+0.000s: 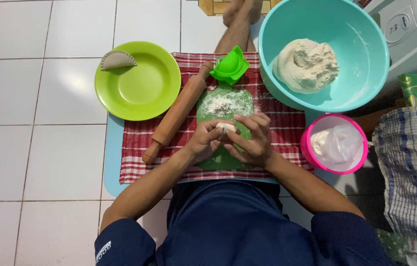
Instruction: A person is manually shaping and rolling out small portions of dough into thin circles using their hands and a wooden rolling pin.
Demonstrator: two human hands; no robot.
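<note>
My left hand [204, 140] and my right hand [252, 140] meet over a green cutting board [225, 101] and together hold a small white dough ball [226, 127] between the fingertips. A little heap of flour [219, 104] lies on the board just beyond the hands. A wooden rolling pin [179, 112] lies slanted to the left of the board on a red checked cloth [137, 148]. A green folding dumpling press [229, 66] sits at the board's far end.
A lime green plate [142, 91] at the left carries one shaped dumpling [118, 59] on its rim. A teal bowl [361, 54] holds a big dough lump [306, 65]. A pink tub [335, 144] with a plastic bag stands at the right, beside a checked bag [412, 167]. White floor tiles surround it all.
</note>
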